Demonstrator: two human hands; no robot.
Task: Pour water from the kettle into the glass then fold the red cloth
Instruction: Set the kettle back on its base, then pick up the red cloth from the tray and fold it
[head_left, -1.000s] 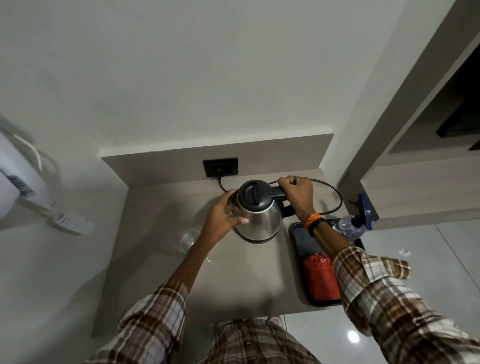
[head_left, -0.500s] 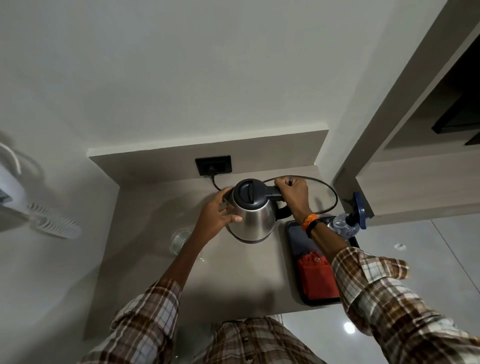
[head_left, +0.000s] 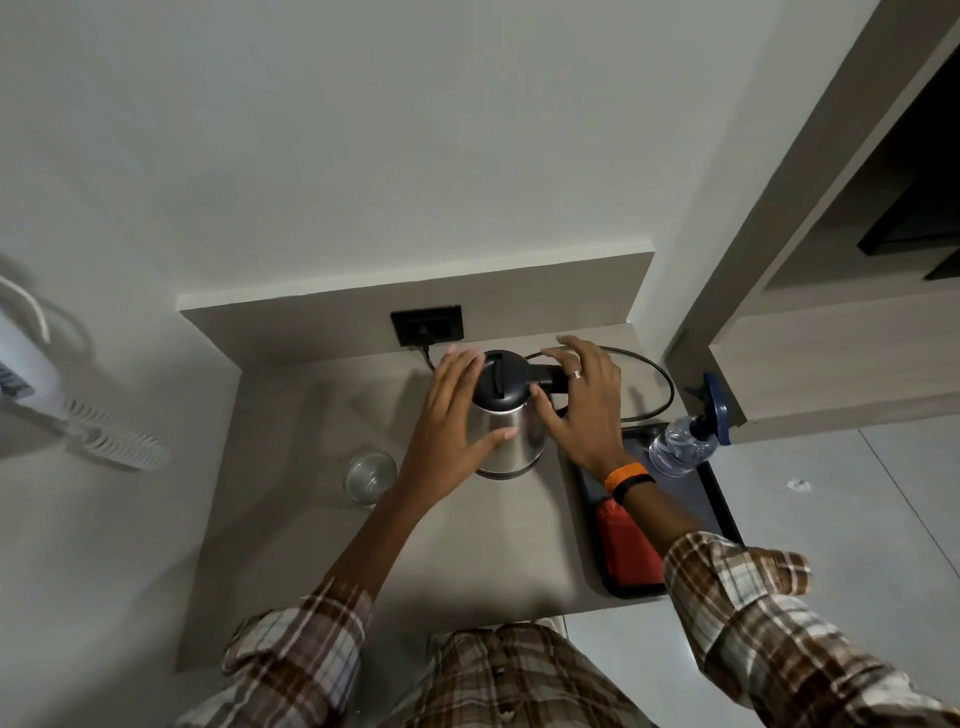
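Both hands (head_left: 582, 405) open round kettle (head_left: 506, 415), no legible txt

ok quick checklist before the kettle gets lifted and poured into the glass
1. Grip on handle: not ok. The right hand is spread open over the kettle's handle, not closed on it.
2. Left hand: not ok. Open, thumb resting on the kettle's side.
3. Lid shut: ok, it sits flat.
4. Glass upright and reachable: ok, left of the kettle on the counter.
5. Cord: cannot tell whether it goes to a separate base or the kettle itself.
6. Red cloth: ok, lies in the black tray, out of the way.
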